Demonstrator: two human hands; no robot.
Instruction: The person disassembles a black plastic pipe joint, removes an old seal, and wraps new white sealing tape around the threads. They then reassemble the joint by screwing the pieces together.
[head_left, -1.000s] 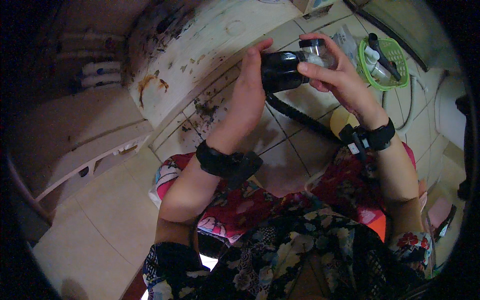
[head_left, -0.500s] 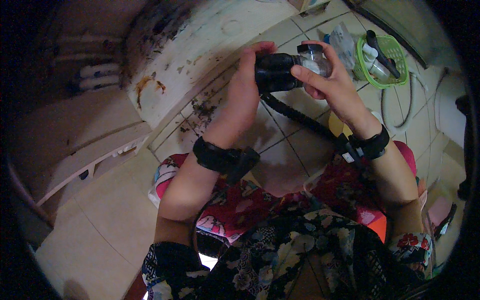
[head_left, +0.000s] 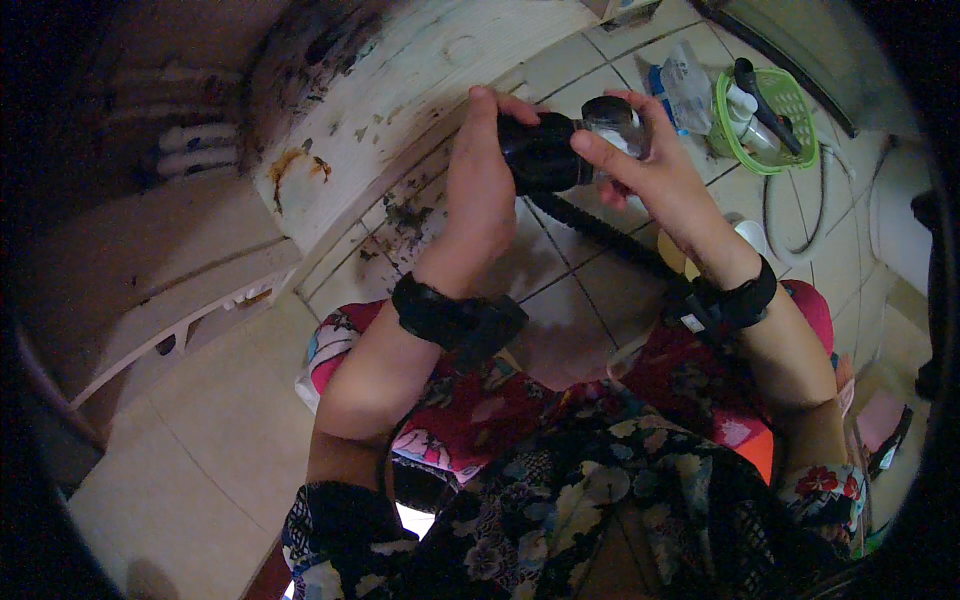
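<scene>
Above the tiled floor I hold up a black cylinder [head_left: 541, 152] joined to a clear, see-through section [head_left: 610, 135] with a dark round cap [head_left: 607, 104]. My left hand [head_left: 484, 150] is wrapped around the black end, its fingertips partly hidden behind it. With thumb and fingers my right hand [head_left: 650, 155] grips the clear section. A black ribbed hose [head_left: 600, 232] runs from beneath the cylinder toward my right wrist. Whether it joins the cylinder is hidden.
At the far right a green basket [head_left: 725, 125] holds bottles and a black-handled item, beside a clear plastic bag [head_left: 685, 90]. A pale hose [head_left: 822, 215] curls on the floor. A stained white panel [head_left: 400, 120] stands at the left, with dark debris [head_left: 400, 225] below it.
The clear section and its dark cap have tilted and shifted slightly left. Both hands have moved a little with the cylinder, still gripping it.
</scene>
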